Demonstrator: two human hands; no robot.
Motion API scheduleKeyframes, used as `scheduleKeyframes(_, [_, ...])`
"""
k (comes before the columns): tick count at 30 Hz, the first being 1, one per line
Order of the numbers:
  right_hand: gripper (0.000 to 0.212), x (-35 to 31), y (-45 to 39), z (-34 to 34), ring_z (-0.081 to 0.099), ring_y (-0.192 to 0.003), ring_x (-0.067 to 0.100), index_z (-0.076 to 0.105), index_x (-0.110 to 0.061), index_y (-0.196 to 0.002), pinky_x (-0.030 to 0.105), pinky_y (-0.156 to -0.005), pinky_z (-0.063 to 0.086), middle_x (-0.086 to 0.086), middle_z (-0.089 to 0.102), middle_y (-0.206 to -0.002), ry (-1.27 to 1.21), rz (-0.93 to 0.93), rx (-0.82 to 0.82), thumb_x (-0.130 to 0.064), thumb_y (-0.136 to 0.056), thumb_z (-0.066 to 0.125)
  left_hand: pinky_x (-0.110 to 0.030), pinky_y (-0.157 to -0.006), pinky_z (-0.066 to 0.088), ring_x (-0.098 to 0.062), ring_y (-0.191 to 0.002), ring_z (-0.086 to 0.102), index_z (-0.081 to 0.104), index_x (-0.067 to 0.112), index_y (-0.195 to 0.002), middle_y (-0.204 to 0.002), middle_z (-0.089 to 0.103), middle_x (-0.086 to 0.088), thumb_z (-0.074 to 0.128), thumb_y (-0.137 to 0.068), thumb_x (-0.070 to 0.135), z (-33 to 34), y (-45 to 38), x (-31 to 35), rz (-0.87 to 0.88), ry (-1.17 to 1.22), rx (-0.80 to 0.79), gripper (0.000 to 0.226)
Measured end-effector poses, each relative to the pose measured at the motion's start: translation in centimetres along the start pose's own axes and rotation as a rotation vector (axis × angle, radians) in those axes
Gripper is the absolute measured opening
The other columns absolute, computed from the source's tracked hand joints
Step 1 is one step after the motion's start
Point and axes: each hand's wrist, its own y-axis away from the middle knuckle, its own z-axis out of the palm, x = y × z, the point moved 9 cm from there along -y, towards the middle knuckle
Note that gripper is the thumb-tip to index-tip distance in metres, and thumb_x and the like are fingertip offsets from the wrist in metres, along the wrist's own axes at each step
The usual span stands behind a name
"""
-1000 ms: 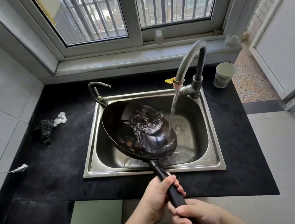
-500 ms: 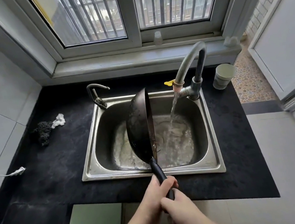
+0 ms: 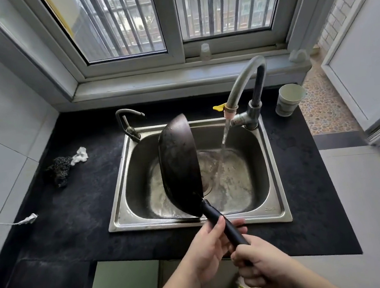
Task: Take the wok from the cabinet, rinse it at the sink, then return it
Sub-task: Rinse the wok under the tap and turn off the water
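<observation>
A black wok (image 3: pixel 178 166) stands on edge over the steel sink (image 3: pixel 280 214), its rounded underside facing left and its opening turned right. Its long black handle (image 3: pixel 224 224) runs down toward me. My left hand (image 3: pixel 206 249) wraps the handle from the left. Just below it, my right hand (image 3: pixel 262 260) grips the handle's end. Water runs from the tall grey faucet (image 3: pixel 242 82) into the basin to the right of the wok, and the stream does not touch it. The basin floor is wet around the drain.
A small second tap (image 3: pixel 127 122) stands at the sink's back left corner. A dark scouring pad (image 3: pixel 59 168) and a white scrap lie on the black counter (image 3: pixel 73 218) to the left. A pale cup (image 3: pixel 289 99) sits back right. A barred window is behind.
The wok, held face up under the stream a second ago, has been tipped onto its edge, spilling its water into the basin. Both hands stayed on the handle and turned with it.
</observation>
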Motion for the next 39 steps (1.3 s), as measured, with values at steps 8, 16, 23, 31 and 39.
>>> scheduleKeyframes(8, [0.036, 0.3, 0.9, 2.1, 0.024, -0.027, 0.003, 0.043, -0.009, -0.085, 0.012, -0.027, 0.026, 0.002, 0.032, -0.058, -0.417, 0.071, -0.215, -0.004, -0.055, 0.061, -0.035, -0.079, 0.043, -0.032, -0.11, 0.064, 0.053, 0.008, -0.101, -0.115, 0.069, -0.02, 0.055, -0.087, 0.027, 1.2, -0.5, 1.0, 0.03, 0.035, -0.098, 0.024])
scheduleKeyframes(16, [0.049, 0.6, 1.2, 1.9, 0.027, -0.024, 0.004, 0.047, -0.008, -0.081, 0.014, -0.024, 0.026, 0.0, 0.03, -0.054, -0.626, 0.095, -0.262, 0.007, -0.043, 0.075, -0.036, -0.075, 0.042, -0.033, -0.1, 0.068, 0.05, 0.006, -0.102, -0.109, 0.07, -0.022, 0.057, -0.09, 0.031, 2.2, -1.1, 0.1, -0.003, -0.019, -0.134, 0.029])
scheduleKeyframes(23, [0.035, 1.0, 1.2, 1.8, 0.031, -0.022, 0.006, 0.054, -0.003, -0.075, 0.018, -0.022, 0.029, -0.002, 0.026, -0.054, -0.807, 0.133, -0.285, 0.014, -0.05, 0.072, -0.041, -0.08, 0.04, -0.031, -0.091, 0.069, 0.052, 0.004, -0.1, -0.103, 0.071, -0.022, 0.055, -0.088, 0.029, 2.3, -0.9, -0.3, -0.043, -0.066, -0.115, 0.028])
scheduleKeyframes(31, [0.042, 1.4, 0.3, 1.7, 0.034, -0.021, 0.009, 0.05, -0.003, -0.078, 0.018, -0.022, 0.028, 0.002, 0.034, -0.051, -0.924, 0.119, -0.272, 0.018, -0.049, 0.073, -0.028, -0.068, 0.044, -0.031, -0.088, 0.061, 0.051, 0.003, -0.101, -0.101, 0.072, -0.019, 0.058, -0.085, 0.036, 1.7, -1.5, -0.9, -0.114, -0.159, -0.095, 0.036])
scheduleKeyframes(39, [0.037, 1.2, 0.2, 2.0, 0.039, -0.022, 0.012, 0.05, 0.0, -0.081, 0.022, -0.023, 0.029, 0.004, 0.036, -0.052, -1.026, 0.113, -0.319, 0.02, -0.057, 0.07, -0.016, -0.047, 0.043, -0.005, -0.043, 0.047, 0.05, 0.007, -0.098, -0.093, 0.073, -0.012, 0.049, -0.098, 0.029, 1.7, -1.5, -0.8, -0.153, -0.25, -0.134, 0.022])
